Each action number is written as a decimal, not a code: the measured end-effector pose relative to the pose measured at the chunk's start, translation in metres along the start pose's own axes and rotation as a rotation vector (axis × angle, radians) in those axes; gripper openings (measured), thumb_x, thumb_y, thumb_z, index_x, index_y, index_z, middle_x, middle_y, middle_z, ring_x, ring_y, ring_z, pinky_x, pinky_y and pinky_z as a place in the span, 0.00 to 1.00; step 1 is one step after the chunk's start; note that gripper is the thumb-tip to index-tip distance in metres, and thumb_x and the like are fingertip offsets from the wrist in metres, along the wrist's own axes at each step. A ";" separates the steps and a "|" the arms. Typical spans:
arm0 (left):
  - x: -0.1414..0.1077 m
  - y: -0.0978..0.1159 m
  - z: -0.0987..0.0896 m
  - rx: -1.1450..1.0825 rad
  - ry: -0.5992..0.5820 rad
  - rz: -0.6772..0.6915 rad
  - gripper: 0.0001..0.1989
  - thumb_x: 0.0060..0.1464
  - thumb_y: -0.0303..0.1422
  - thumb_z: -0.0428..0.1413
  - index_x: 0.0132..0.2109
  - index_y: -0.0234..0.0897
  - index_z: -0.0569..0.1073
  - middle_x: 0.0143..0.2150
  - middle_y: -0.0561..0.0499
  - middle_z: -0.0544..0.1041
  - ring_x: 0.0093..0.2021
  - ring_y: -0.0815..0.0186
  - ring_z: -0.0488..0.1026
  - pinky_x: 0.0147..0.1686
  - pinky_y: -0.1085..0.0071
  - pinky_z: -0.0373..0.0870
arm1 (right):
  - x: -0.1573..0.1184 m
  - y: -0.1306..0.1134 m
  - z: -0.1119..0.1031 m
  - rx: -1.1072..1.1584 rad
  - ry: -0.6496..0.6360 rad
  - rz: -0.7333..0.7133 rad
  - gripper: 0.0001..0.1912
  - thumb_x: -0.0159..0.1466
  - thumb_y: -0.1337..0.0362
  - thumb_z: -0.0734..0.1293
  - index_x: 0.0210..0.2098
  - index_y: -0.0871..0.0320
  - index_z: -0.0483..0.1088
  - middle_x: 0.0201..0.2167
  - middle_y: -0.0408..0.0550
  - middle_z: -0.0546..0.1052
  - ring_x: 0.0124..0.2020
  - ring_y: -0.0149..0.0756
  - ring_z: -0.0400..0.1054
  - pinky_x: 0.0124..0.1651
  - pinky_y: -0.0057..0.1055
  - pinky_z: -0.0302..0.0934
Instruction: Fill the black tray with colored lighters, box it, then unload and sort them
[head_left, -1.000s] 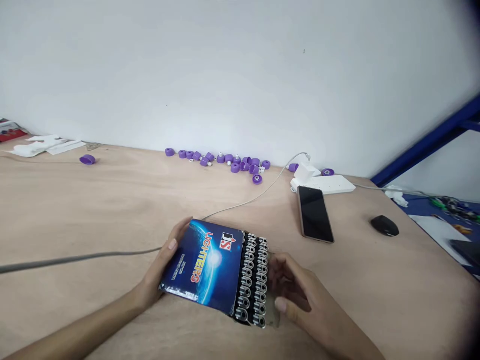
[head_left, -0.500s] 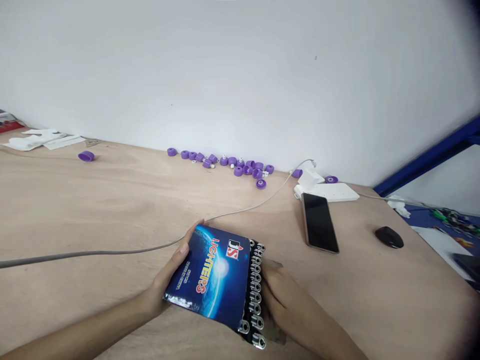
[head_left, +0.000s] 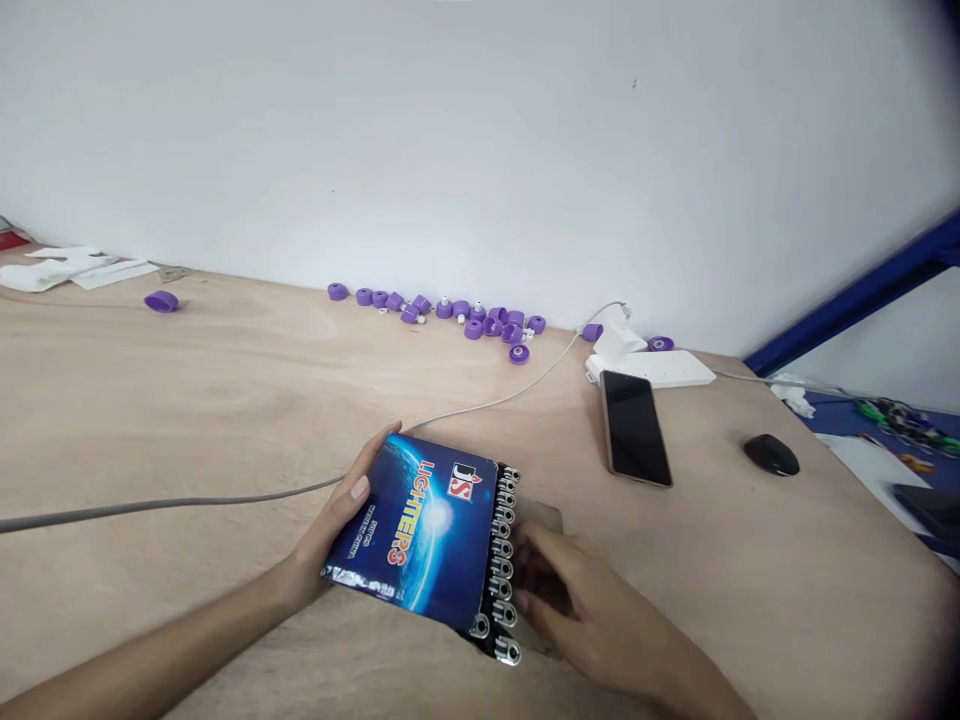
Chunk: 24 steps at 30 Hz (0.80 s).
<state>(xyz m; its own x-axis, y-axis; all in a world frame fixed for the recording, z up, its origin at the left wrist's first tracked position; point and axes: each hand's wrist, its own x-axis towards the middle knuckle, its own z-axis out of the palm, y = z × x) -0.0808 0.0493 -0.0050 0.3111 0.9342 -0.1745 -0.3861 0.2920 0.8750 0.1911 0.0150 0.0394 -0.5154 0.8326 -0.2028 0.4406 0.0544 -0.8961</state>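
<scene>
A blue box printed "LIGHTERS" (head_left: pixel 420 530) is tilted above the wooden table, its right side showing rows of metal-topped lighters (head_left: pixel 504 560). My left hand (head_left: pixel 337 520) grips the box's left edge, thumb on the printed face. Beside the lighter tops is my right hand (head_left: pixel 559 590), its fingers curved and apart, the fingertips partly hidden near the lighters. Under and behind that hand lies a brownish flat piece (head_left: pixel 551 518), mostly covered.
Purple caps (head_left: pixel 472 328) line the wall. A white power strip (head_left: pixel 679 370), a phone (head_left: pixel 636 430) and a black mouse (head_left: pixel 772 454) sit at the right. A grey cable (head_left: pixel 225 501) crosses the table; white papers (head_left: pixel 67 268) lie far left.
My right hand's fingers have spread and drawn slightly away from the lighter tops. The view has shifted a little, and the box appears slightly higher and further left.
</scene>
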 end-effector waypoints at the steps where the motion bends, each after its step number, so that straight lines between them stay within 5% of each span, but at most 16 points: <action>1: 0.000 0.000 -0.001 0.018 -0.004 0.018 0.35 0.59 0.50 0.54 0.70 0.50 0.57 0.72 0.53 0.58 0.70 0.40 0.50 0.65 0.49 0.58 | -0.003 0.002 -0.001 0.015 -0.035 0.016 0.09 0.61 0.72 0.65 0.41 0.56 0.68 0.36 0.44 0.76 0.35 0.35 0.71 0.35 0.28 0.64; 6: 0.000 -0.001 -0.001 0.064 -0.023 0.057 0.34 0.60 0.51 0.53 0.69 0.50 0.57 0.72 0.52 0.56 0.70 0.41 0.51 0.64 0.50 0.58 | -0.004 0.012 0.003 0.023 -0.086 0.045 0.09 0.55 0.74 0.69 0.35 0.57 0.74 0.32 0.41 0.78 0.32 0.33 0.71 0.34 0.25 0.62; 15: -0.001 0.001 0.001 0.058 -0.019 0.028 0.35 0.59 0.51 0.53 0.70 0.50 0.56 0.67 0.50 0.65 0.66 0.42 0.60 0.63 0.50 0.59 | -0.003 0.022 0.008 -0.036 -0.019 -0.128 0.07 0.61 0.70 0.68 0.27 0.57 0.75 0.22 0.38 0.75 0.25 0.27 0.66 0.33 0.23 0.59; 24: 0.000 0.002 0.002 0.043 -0.032 0.008 0.36 0.60 0.50 0.53 0.71 0.52 0.52 0.66 0.49 0.67 0.67 0.42 0.58 0.64 0.49 0.57 | -0.005 0.018 0.016 0.140 -0.013 -0.098 0.15 0.60 0.53 0.71 0.24 0.58 0.75 0.18 0.39 0.71 0.21 0.27 0.64 0.26 0.23 0.58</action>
<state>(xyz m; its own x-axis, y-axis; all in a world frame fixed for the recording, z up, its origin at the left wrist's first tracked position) -0.0798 0.0493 -0.0023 0.3359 0.9293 -0.1537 -0.3512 0.2750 0.8950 0.1901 0.0033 0.0180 -0.5608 0.8197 -0.1163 0.2813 0.0565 -0.9580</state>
